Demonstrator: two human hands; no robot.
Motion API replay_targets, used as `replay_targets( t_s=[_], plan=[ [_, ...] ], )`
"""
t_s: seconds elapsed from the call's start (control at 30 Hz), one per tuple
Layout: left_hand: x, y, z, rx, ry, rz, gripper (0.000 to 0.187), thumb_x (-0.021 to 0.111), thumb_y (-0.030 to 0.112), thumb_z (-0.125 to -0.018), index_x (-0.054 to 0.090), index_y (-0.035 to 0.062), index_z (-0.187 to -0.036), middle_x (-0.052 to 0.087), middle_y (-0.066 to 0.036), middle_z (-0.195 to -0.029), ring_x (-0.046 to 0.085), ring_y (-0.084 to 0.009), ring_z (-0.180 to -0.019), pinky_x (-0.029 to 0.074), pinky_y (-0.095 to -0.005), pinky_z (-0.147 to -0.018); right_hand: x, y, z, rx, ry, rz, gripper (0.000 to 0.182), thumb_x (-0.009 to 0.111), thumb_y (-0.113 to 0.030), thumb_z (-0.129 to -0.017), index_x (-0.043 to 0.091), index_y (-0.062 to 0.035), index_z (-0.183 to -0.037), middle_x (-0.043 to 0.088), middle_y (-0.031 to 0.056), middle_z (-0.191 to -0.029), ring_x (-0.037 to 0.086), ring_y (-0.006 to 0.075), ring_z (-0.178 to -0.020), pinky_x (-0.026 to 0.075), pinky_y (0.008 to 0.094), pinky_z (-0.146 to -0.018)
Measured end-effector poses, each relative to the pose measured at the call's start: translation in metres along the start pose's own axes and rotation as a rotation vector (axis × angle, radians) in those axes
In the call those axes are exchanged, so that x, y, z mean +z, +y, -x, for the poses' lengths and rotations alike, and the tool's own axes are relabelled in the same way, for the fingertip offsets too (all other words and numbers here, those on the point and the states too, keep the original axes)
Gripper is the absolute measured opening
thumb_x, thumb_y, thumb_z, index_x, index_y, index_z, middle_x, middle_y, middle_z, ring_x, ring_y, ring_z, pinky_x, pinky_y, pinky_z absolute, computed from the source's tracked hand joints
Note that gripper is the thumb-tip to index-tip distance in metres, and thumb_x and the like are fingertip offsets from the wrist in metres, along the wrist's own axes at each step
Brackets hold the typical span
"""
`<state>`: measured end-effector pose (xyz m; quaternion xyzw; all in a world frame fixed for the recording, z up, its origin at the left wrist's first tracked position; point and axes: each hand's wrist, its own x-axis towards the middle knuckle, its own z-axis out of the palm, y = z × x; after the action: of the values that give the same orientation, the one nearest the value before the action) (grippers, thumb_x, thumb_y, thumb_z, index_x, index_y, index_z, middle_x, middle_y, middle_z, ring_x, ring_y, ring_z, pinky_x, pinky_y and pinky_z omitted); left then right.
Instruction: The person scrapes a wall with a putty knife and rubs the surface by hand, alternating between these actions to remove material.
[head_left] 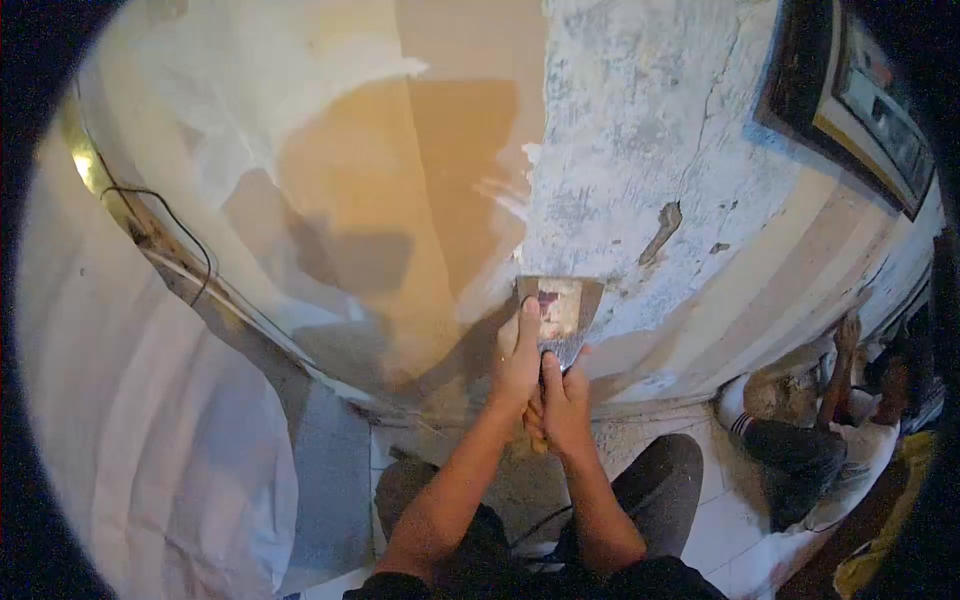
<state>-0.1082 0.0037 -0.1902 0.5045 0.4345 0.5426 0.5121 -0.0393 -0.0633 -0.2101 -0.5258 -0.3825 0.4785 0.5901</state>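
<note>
Both hands grip a wide putty knife (563,305), its flat metal blade held against the wall and streaked with white and dark reddish residue. My left hand (517,358) has its thumb laid along the blade's left side. Lower down, my right hand (566,405) is closed round the neck and handle, and the yellowish handle end pokes out below the fingers. At the blade, peeling patterned wallpaper (455,190) on the left meets bare, mottled grey-white wall (620,160) on the right.
A gouge (662,232) and a crack mark the bare wall. At upper right hangs a framed picture (880,105). Another person (840,440) sits on the floor at right. A pale cloth-covered shape (180,430) stands at left, near a dark cable (190,235). Debris lies along the wall's foot.
</note>
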Motion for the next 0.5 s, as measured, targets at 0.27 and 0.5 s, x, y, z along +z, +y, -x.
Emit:
replay_targets(
  t_s=[0.27,0.5],
  plan=[
    [0.007,0.016,0.003,0.039,0.013,0.061,0.057,0.038,0.047,-0.101,0.062,-0.0040,-0.103,0.066,-0.011,-0.093,0.059,-0.0179,-0.085,0.046,-0.0329,-0.080,-0.007,0.005,-0.016,-0.185,-0.031,0.111,0.033,0.045,-0.023,-0.100,0.053,0.0042,-0.116,0.063,0.0168,-0.087,0.059,0.0267,-0.077,0.046,0.0387,-0.078],
    [0.008,0.019,0.003,0.052,0.021,0.075,0.052,0.038,0.044,-0.102,0.060,-0.0031,-0.107,0.063,-0.007,-0.098,0.057,-0.0154,-0.089,0.045,-0.0311,-0.082,-0.004,0.001,-0.017,-0.189,-0.040,0.115,0.037,0.046,-0.023,-0.100,0.048,0.0077,-0.121,0.064,0.0185,-0.094,0.060,0.0262,-0.083,0.045,0.0387,-0.085]
  ],
)
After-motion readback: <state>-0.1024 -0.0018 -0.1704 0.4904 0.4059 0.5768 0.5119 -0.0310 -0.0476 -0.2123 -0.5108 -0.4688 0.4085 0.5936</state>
